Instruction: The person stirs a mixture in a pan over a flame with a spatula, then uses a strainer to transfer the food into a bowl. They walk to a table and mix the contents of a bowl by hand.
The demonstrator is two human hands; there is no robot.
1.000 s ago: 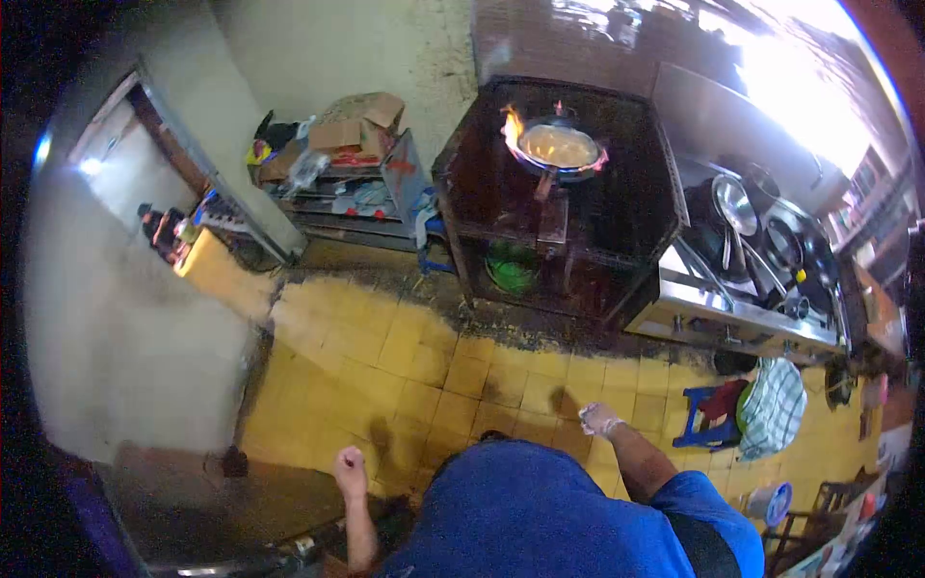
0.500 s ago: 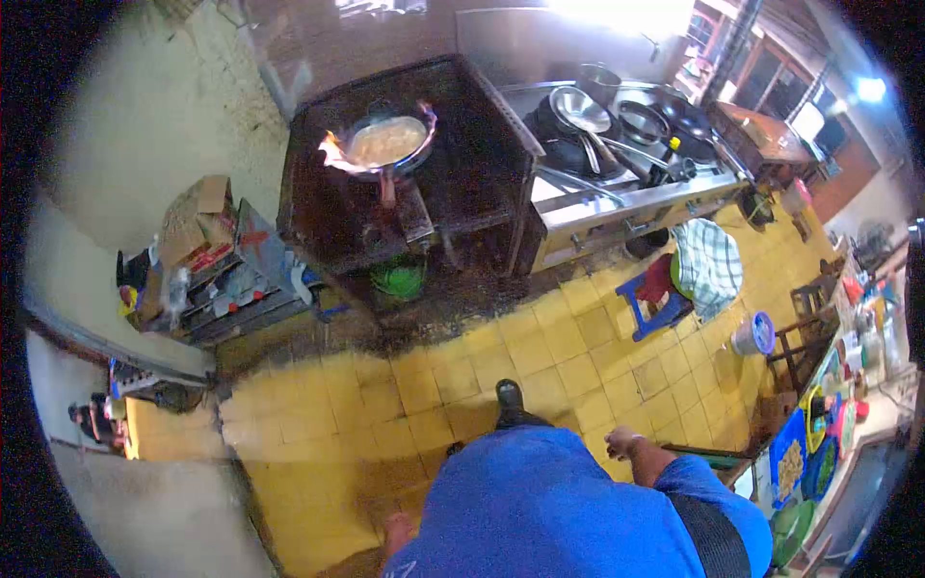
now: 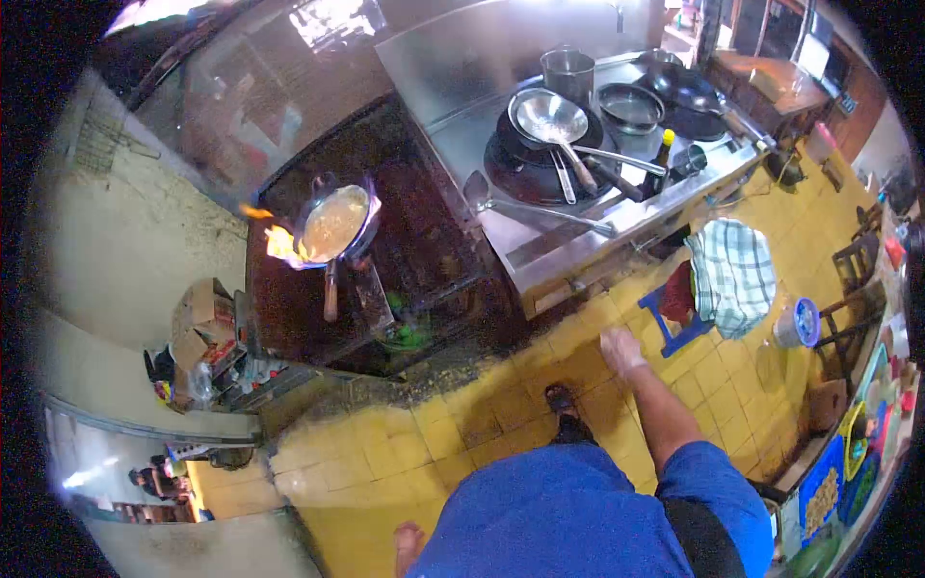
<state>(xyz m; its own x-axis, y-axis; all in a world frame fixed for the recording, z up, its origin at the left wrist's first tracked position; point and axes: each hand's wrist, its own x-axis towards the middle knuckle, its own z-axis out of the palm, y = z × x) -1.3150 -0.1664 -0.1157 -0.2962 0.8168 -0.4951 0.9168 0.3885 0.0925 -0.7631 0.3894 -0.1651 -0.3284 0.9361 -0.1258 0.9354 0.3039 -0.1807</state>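
Note:
My right hand (image 3: 621, 349) reaches forward over the yellow floor, its fingers loosely extended and nothing visible in them. It is nearest to a blue stool (image 3: 665, 323) beside the stove. Down by my left side hangs my left hand (image 3: 409, 539), small and partly cut off by my body, its fingers unclear. Ahead on the dark burner stand, out of reach of both hands, a pan (image 3: 337, 223) with brownish food in it sits over flames (image 3: 282, 245). Its wooden handle (image 3: 330, 291) points toward me.
The steel stove (image 3: 568, 246) bears a sieve (image 3: 549, 118), a ladle (image 3: 540, 212), pans and a yellow-capped bottle (image 3: 660, 164). A checked cloth (image 3: 732, 279) covers something by the stool, near a bucket (image 3: 797, 323). Cardboard boxes (image 3: 202, 328) stand left. Through the doorway, a person (image 3: 159, 479).
My right hand has swung forward and up from beside my body. I have stepped closer to the stove, and the view has tilted, bringing the cookware nearer.

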